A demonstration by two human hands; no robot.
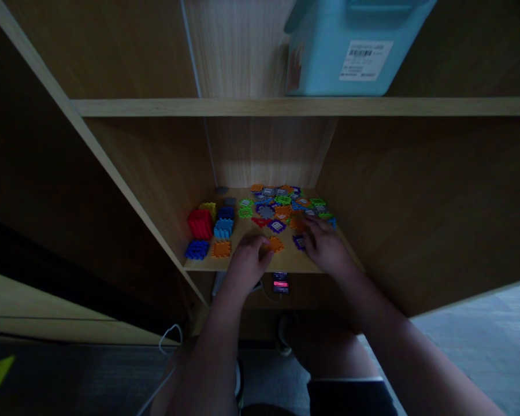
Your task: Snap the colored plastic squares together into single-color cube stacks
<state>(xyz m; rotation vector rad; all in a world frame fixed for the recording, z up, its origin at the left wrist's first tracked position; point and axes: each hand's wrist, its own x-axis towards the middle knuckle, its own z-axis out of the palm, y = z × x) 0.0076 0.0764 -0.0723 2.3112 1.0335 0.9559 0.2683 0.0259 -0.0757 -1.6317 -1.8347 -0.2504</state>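
Observation:
My left hand (248, 258) is closed, thumb and forefinger together at the left edge of an orange notched building tile (275, 244) near the shelf's front. My right hand (325, 244) has its fingers apart and reaches over the pile. Its fingertips are at another orange tile (296, 222), and a purple tile (299, 242) lies beside its thumb. Behind both hands spreads a pile of mixed tiles, with a purple windowed tile (276, 226) and a red triangular piece (260, 222) at its front. Whether the right fingertips grip anything is hard to see.
Sorted tiles stand at left: a red stack (200, 224), light blue stack (223, 228), dark blue tiles (197, 249), an orange tile (221, 249). Wooden side walls enclose the shelf. Above sits a blue bin (320, 63); below lies a lit phone (281, 283) with a cable.

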